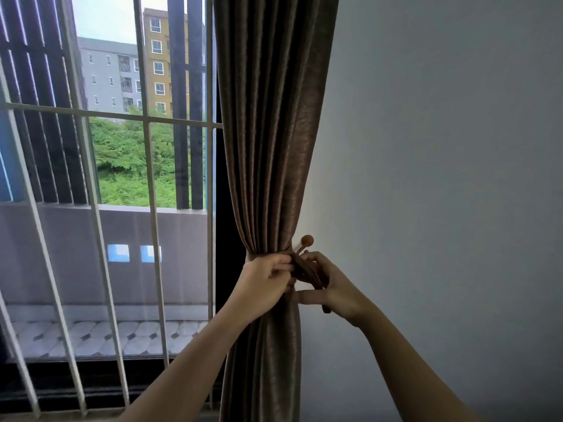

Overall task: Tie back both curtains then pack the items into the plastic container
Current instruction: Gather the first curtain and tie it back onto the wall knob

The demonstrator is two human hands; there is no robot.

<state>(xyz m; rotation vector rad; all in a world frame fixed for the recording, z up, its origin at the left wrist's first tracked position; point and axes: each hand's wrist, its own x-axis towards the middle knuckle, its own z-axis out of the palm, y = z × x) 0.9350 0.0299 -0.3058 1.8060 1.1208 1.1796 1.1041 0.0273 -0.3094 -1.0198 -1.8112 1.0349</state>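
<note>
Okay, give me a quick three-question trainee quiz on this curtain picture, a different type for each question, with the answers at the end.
1. True or false: the brown curtain hangs loose and ungathered.
2. Multiple choice: where is the wall hook? A) left of the curtain; B) right of the curtain, on the wall; C) on the window bars.
3. Fill in: the left hand and the right hand both hold the brown ____ at the curtain's gathered waist.

Key: 1. False, it is bunched at the waist. 2. B. 3. tieback.
</note>
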